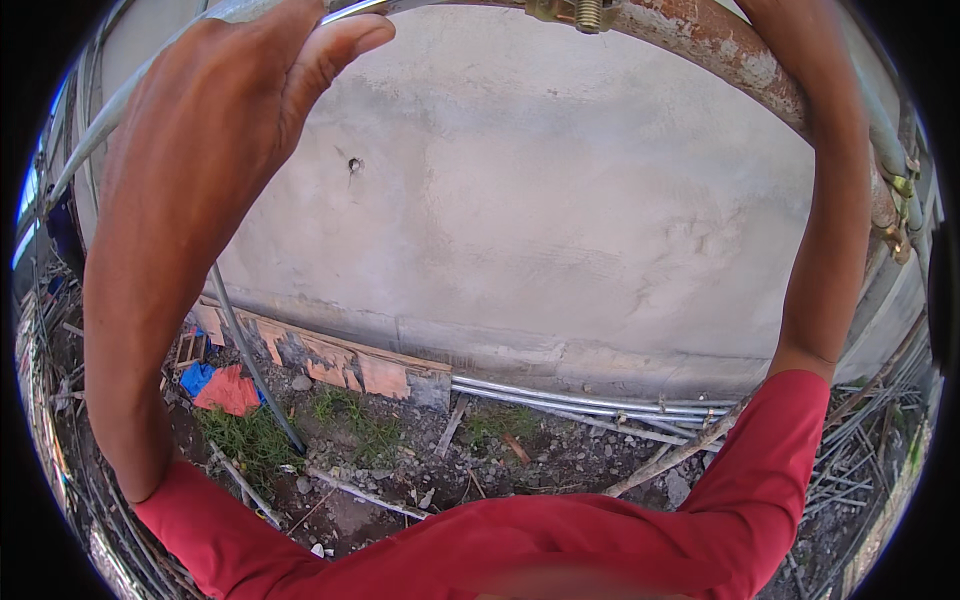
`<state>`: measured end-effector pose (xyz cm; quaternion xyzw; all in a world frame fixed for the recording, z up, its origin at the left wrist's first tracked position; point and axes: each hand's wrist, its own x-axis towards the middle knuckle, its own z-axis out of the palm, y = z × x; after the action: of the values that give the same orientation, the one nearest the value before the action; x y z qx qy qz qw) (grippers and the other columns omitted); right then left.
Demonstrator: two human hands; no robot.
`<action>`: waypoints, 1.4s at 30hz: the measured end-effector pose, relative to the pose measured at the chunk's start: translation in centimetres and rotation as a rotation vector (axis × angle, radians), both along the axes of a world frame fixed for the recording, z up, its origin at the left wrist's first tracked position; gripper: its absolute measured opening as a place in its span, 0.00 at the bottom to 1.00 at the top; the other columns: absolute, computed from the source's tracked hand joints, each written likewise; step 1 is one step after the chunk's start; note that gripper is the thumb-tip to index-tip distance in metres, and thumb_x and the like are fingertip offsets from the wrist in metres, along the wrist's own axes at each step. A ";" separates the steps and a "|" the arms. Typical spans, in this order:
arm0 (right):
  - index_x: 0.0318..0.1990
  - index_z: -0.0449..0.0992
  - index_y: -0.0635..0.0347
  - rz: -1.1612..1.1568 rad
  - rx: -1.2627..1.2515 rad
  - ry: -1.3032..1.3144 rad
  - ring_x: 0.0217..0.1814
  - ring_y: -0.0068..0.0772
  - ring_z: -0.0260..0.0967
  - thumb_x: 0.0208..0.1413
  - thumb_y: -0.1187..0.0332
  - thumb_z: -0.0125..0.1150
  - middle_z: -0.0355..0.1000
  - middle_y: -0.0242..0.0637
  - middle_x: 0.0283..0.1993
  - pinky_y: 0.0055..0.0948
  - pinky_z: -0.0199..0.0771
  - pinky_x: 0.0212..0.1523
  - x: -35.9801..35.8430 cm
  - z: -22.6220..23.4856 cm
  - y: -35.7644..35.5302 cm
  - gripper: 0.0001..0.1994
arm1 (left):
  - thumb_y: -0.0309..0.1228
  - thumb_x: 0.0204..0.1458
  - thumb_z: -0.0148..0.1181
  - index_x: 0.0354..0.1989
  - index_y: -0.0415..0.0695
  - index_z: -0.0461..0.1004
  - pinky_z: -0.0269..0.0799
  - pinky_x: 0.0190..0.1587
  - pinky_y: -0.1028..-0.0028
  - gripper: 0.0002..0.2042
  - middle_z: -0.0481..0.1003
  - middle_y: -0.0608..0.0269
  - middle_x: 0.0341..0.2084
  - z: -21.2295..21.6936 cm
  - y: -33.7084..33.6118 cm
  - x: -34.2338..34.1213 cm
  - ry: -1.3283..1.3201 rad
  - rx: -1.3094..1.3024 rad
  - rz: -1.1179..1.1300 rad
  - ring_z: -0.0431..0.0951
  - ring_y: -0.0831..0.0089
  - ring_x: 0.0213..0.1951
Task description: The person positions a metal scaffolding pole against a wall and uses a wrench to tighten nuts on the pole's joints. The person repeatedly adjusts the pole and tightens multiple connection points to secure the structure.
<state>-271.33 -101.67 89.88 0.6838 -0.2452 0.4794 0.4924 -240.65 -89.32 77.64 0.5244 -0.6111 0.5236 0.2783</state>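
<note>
My left hand [225, 95] is raised at the upper left, closed round a shiny metal bar [372, 6]. Its thumb lies along the bar; the other fingers are hidden, and the top edge cuts off the rest of the bar, so its kind does not show. Right of it, a scaffold clamp [562, 10] with a threaded bolt [588, 15] sits by a rusty scaffold pipe [715, 45]. My right forearm [830, 210] reaches up across that pipe, and the hand is beyond the top edge.
A grey plastered wall [560, 200] with a small hole [354, 166] stands ahead. Far below are rubble, grass [250, 445], metal pipes [600, 402] along the wall's foot, and a red cloth [228, 390]. A slanting pole [250, 360] stands left; more clamps [902, 186] are at right.
</note>
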 end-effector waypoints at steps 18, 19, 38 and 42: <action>0.29 0.83 0.67 0.100 -0.105 0.137 0.34 0.56 0.78 0.64 0.43 0.52 0.79 0.54 0.29 0.49 0.77 0.40 -0.6 0.3 -0.8 0.31 | 0.65 0.68 0.32 0.25 0.47 0.62 0.71 0.26 0.67 0.33 0.54 0.70 0.12 -10.5 -16.1 -10.6 0.884 0.170 -1.492 0.61 0.73 0.14; 0.29 0.83 0.67 0.104 -0.098 0.137 0.34 0.55 0.78 0.64 0.44 0.52 0.79 0.53 0.28 0.49 0.77 0.39 -0.7 0.3 -0.9 0.31 | 0.65 0.68 0.30 0.25 0.48 0.62 0.71 0.26 0.67 0.33 0.54 0.71 0.12 -9.8 -16.9 -12.0 0.903 0.158 -1.595 0.61 0.73 0.14; 0.26 0.82 0.67 0.152 -0.106 0.151 0.29 0.56 0.76 0.64 0.42 0.51 0.76 0.53 0.24 0.49 0.76 0.34 -0.6 0.0 0.5 0.32 | 0.71 0.62 0.23 0.27 0.52 0.60 0.71 0.21 0.63 0.34 0.53 0.71 0.11 -3.2 -21.5 -23.6 0.757 -0.045 -2.335 0.59 0.73 0.12; 0.29 0.81 0.69 -0.037 0.132 0.088 0.30 0.58 0.76 0.64 0.35 0.49 0.75 0.55 0.23 0.50 0.75 0.37 -0.8 0.4 1.3 0.37 | 0.73 0.59 0.25 0.27 0.51 0.59 0.73 0.26 0.59 0.36 0.52 0.70 0.12 -3.5 -21.6 -22.9 0.680 0.095 -2.304 0.59 0.71 0.13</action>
<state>-272.10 -100.39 90.26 0.7305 -0.2669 0.4224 0.4654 -263.60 -110.93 74.18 -0.2090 -0.6349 -0.2209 0.7103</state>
